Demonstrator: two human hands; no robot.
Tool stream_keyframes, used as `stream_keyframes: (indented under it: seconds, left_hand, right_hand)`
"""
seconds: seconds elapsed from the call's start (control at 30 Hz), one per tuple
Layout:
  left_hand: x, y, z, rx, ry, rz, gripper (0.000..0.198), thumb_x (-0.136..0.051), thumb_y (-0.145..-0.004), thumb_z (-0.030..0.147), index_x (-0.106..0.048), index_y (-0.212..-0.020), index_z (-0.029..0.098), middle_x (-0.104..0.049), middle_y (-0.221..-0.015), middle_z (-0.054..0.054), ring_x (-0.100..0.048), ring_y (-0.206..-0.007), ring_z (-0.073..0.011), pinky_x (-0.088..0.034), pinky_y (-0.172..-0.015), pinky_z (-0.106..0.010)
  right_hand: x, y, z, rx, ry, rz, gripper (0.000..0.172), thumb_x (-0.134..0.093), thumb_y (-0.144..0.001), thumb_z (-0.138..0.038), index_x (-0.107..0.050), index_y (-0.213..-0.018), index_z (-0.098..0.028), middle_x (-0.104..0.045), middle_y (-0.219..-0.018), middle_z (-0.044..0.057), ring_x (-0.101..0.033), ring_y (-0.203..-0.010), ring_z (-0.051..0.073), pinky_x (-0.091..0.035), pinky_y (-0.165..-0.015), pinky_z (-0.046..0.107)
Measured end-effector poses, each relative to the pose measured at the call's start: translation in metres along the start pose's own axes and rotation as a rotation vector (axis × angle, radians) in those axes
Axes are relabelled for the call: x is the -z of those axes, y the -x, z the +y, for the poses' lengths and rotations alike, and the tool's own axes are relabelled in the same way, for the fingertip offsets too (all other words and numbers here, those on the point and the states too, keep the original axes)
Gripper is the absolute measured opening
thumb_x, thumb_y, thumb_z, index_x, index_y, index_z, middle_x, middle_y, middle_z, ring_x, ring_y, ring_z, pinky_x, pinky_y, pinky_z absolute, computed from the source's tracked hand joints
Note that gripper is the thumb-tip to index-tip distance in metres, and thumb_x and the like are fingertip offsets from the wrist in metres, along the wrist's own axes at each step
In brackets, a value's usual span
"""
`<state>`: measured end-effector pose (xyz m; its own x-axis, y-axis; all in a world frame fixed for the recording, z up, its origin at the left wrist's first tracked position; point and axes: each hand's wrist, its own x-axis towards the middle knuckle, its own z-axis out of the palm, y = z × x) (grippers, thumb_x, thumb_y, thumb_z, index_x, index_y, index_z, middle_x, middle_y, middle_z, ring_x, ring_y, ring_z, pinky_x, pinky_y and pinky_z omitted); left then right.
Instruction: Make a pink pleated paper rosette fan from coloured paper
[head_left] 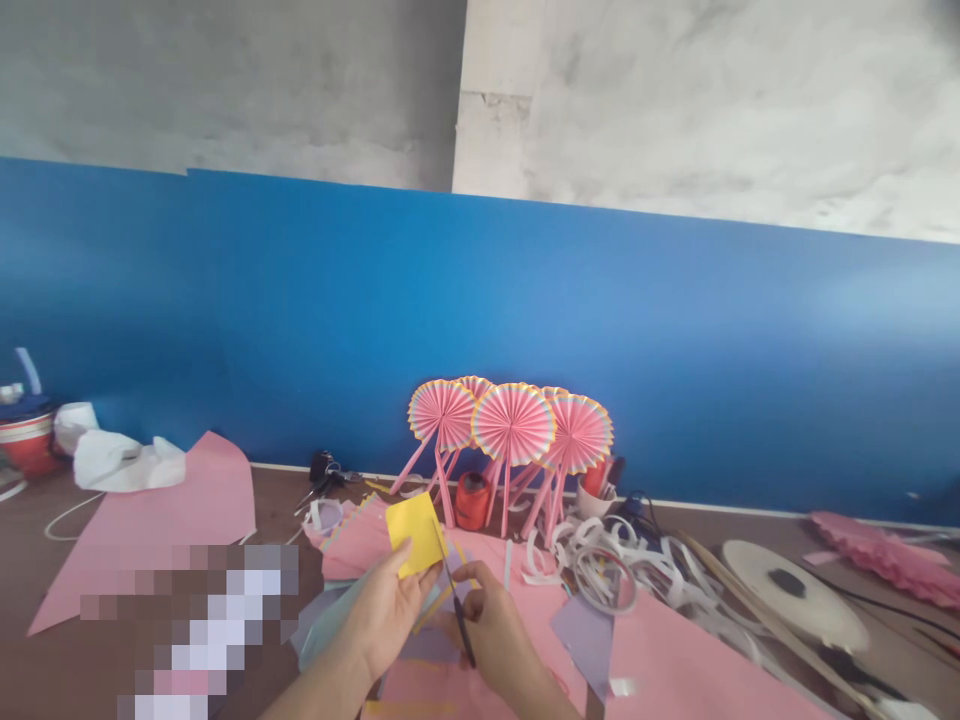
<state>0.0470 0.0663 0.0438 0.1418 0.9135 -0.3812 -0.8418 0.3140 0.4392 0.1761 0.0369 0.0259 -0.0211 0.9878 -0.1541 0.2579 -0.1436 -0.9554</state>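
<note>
My left hand [386, 610] pinches a yellow piece of paper [411, 528] by its lower edge, holding it up above the table. In my right hand [487, 620] is a pair of scissors [460, 622] with dark handles; the blades point up along the right edge of the yellow paper. Whether the blades touch the paper I cannot tell. Beneath both hands lie pink sheets [540, 600] and lilac paper scraps. A pleated pink paper piece [356, 550] with a yellow edge rests just left of the yellow paper.
Several round pink paper fans [514, 425] on sticks stand behind my hands, near a spool of red thread [472, 502]. White strips [600, 560] tangle on the right beside a cream round disc [795, 590]. A blue panel [480, 300] rises behind the table.
</note>
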Motion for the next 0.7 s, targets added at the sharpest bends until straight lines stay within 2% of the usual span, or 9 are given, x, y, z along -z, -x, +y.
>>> stream_keyframes:
  seconds: [0.2, 0.4, 0.57, 0.7]
  left_hand:
    - [-0.001, 0.002, -0.001, 0.046, -0.036, -0.013, 0.030, -0.045, -0.091, 0.009, -0.053, -0.119, 0.004, -0.072, -0.099, -0.017, -0.070, -0.093, -0.0241, -0.057, -0.084, -0.033]
    - [-0.002, 0.007, -0.007, 0.065, -0.107, -0.043, 0.031, -0.045, -0.091, 0.010, -0.051, -0.120, 0.003, -0.074, -0.090, -0.016, -0.072, -0.087, -0.0255, -0.057, -0.081, -0.036]
    - [-0.003, 0.009, -0.007, 0.063, -0.104, -0.060, 0.030, -0.044, -0.091, 0.010, -0.052, -0.118, 0.000, -0.074, -0.090, -0.018, -0.072, -0.082, -0.0244, -0.057, -0.079, -0.035]
    - [-0.004, 0.009, -0.007, 0.055, -0.101, -0.050, 0.030, -0.044, -0.091, 0.009, -0.052, -0.119, 0.003, -0.074, -0.091, -0.016, -0.072, -0.082, -0.0229, -0.056, -0.082, -0.034]
  right_hand:
    - [0.001, -0.003, 0.003, 0.006, -0.046, -0.005, 0.038, -0.063, -0.060, -0.021, -0.044, -0.093, -0.022, -0.037, -0.042, -0.017, -0.040, -0.032, 0.009, -0.024, -0.032, 0.018]
    - [0.000, -0.010, 0.014, 0.052, -0.113, 0.012, 0.040, -0.062, -0.062, -0.024, -0.041, -0.096, -0.021, -0.037, -0.042, -0.017, -0.040, -0.033, 0.009, -0.028, -0.034, 0.019]
    - [0.001, -0.007, 0.012, 0.049, -0.114, 0.012, 0.040, -0.062, -0.062, -0.025, -0.041, -0.095, -0.021, -0.038, -0.044, -0.016, -0.041, -0.033, 0.009, -0.026, -0.033, 0.019]
    - [0.002, -0.007, 0.011, 0.048, -0.081, 0.018, 0.039, -0.061, -0.062, -0.023, -0.041, -0.095, -0.022, -0.039, -0.044, -0.016, -0.042, -0.033, 0.009, -0.024, -0.032, 0.018]
